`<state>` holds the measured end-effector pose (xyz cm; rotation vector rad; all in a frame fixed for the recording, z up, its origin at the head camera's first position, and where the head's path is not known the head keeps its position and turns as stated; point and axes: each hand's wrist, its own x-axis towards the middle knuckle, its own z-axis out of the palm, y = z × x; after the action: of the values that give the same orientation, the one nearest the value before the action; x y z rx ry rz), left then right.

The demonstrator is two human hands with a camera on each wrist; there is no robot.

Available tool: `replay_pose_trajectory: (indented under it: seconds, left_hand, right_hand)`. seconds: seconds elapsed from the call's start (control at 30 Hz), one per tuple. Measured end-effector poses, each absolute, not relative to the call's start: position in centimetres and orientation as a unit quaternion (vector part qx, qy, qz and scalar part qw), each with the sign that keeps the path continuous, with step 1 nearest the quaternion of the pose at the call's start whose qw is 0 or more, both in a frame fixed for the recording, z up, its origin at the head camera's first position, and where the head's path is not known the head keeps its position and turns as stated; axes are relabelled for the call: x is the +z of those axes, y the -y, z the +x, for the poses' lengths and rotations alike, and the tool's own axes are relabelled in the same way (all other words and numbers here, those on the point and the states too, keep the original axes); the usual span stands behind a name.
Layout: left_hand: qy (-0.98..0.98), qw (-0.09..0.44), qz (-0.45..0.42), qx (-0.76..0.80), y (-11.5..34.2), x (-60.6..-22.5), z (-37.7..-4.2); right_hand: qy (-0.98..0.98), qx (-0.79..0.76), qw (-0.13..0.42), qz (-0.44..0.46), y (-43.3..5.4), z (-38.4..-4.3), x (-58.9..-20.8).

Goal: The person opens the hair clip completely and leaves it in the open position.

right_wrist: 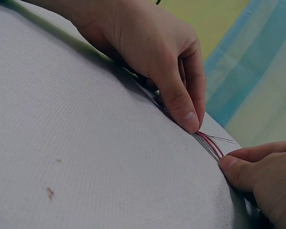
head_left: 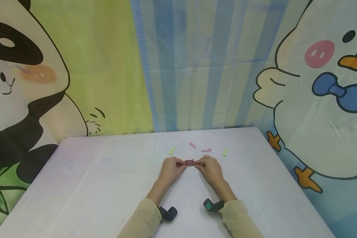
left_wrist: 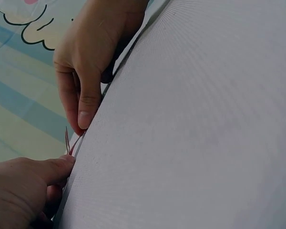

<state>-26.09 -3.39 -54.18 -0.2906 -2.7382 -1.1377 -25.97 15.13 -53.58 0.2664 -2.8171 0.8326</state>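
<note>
A dark red hair clip (head_left: 189, 163) lies between my two hands, close over the white table. My left hand (head_left: 171, 170) pinches its left end between thumb and forefinger. The right hand (head_left: 210, 168) pinches the opposite end the same way. From the right wrist, thin curved red strips of the clip (right_wrist: 209, 143) span the gap between the fingertips. In the left wrist view, a slim prong of the clip (left_wrist: 67, 140) stands up near the left thumb. Both ends are hidden by fingers.
Beyond the hands lie a green hair clip (head_left: 172, 150), a pink one (head_left: 192, 145), another pink one (head_left: 206, 150) and a second green one (head_left: 225, 152). The white table (head_left: 92, 185) ends at a cartoon-printed curtain (head_left: 190, 66). Each wrist wears a dark camera (head_left: 168, 214).
</note>
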Motion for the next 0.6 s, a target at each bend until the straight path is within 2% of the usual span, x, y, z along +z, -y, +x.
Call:
replay_pose_trajectory:
  seconds: [0.37,0.6]
  left_hand:
    - [0.912,0.08,-0.095,-0.392,3.55,-54.35,-26.12]
    - [0.899,0.1,-0.111,-0.412,4.09,-54.79,-26.12]
  right_hand:
    - [0.949,0.28,0.111,0.095,-15.19,-25.8,-53.52]
    - [0.944,0.291,0.115,0.103,-15.32,-25.81,-53.65]
